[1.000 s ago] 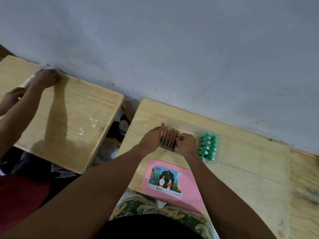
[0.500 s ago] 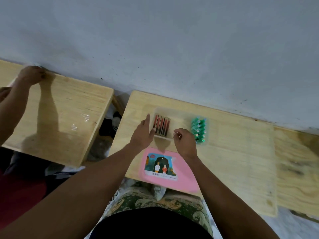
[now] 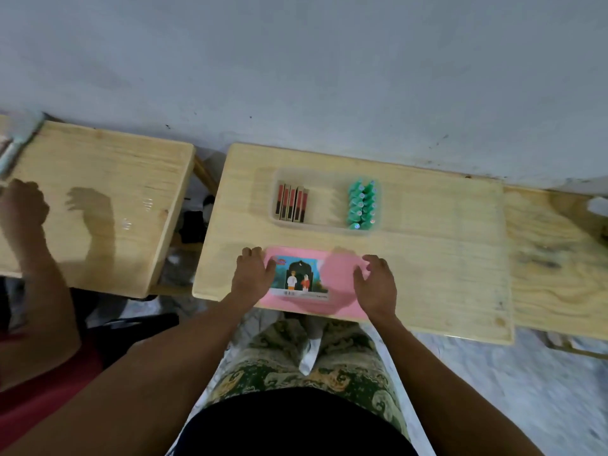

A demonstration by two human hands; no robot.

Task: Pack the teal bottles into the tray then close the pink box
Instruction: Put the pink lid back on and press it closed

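Resting on the near worktop edge, the pink box (image 3: 332, 284) lies long-axis left to right between both hands. Left hand (image 3: 251, 274) and right hand (image 3: 375, 283) flank its ends, fingers loosely spread, gripping nothing. Teal bottles (image 3: 362, 205) already fill the tray (image 3: 324, 227) just beyond.

A pale grey-blue wall (image 3: 329, 67), scuffed and speckled, fills the upper half. Three light wooden tabletops stand against it: one on the left (image 3: 108, 205), one central (image 3: 444, 258), one at right (image 3: 556, 264). Pale mottled floor (image 3: 513, 390) shows below.

Small packing workroom: low bare-wood tables (image 3: 427, 258) against a scuffed grey wall (image 3: 296, 77).
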